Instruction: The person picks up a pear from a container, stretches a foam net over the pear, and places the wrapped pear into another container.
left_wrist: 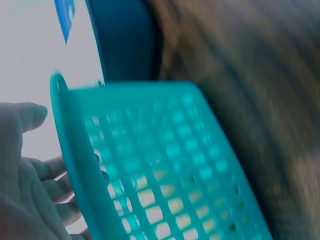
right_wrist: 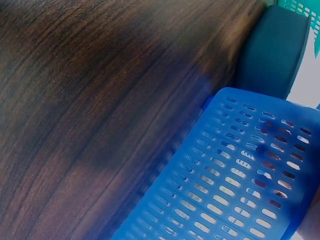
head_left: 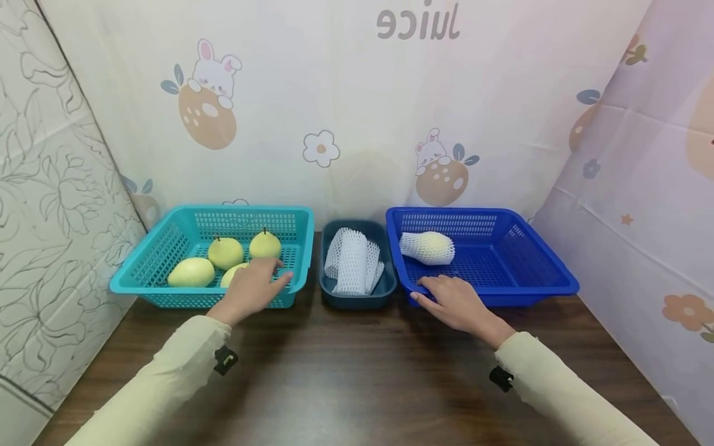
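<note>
My left hand reaches over the front rim of a teal basket, fingers loosely bent inside and thumb apart from them. It is nearest to a yellow-green pear, which it partly covers. Other pears lie there: one on its side and two with stems up, a left one and a right one. My right hand lies over the front left rim of a blue basket, its fingers inside, holding no fruit. Behind them rests a pear in a white foam net.
Between the baskets stands a small dark teal bin with several white foam net sleeves. All three containers stand on a dark wood table against a printed cloth backdrop. A patterned panel borders the left side.
</note>
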